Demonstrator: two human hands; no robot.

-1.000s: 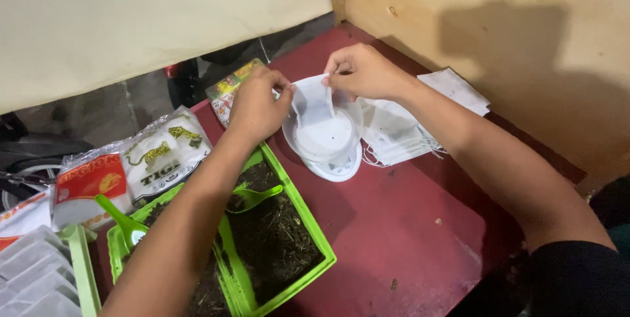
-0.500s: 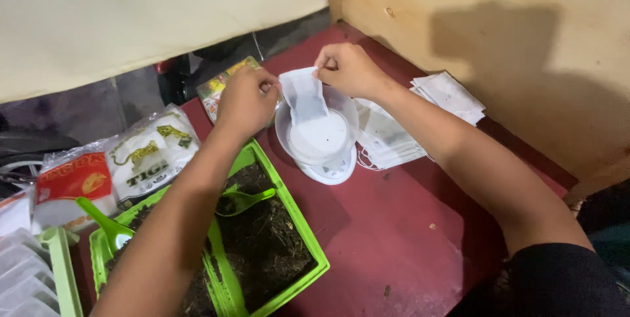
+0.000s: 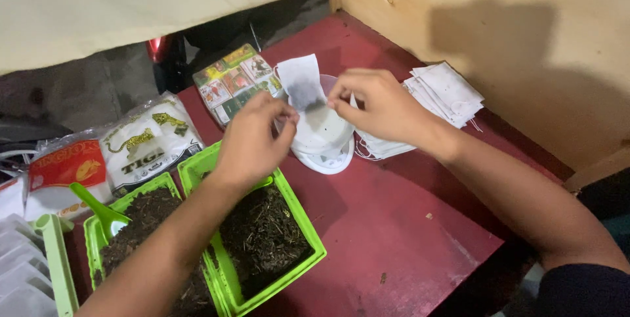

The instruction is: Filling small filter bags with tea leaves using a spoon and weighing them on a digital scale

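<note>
My left hand [image 3: 252,143] and my right hand [image 3: 378,105] pinch the two sides of a small white filter bag [image 3: 301,83] with dark loose tea showing through it. The bag hangs over a white bowl [image 3: 319,134] that sits on a small white scale [image 3: 328,161] on the dark red table [image 3: 407,225]. Right of my right hand lies a stack of empty white filter bags [image 3: 443,90]. Below my left arm stands a green tray [image 3: 262,238] full of dark dried tea leaves.
A second green tray with a green scoop [image 3: 98,209] stands at the left. Printed packets [image 3: 147,140] and a colourful sachet sheet [image 3: 233,81] lie behind the trays. A wooden wall [image 3: 512,35] bounds the right side; a white ribbed tray [image 3: 23,271] is at far left.
The filter bag now shows dark tea inside and is held higher over the bowl. Both hands have shifted slightly toward me; the camera has moved closer.
</note>
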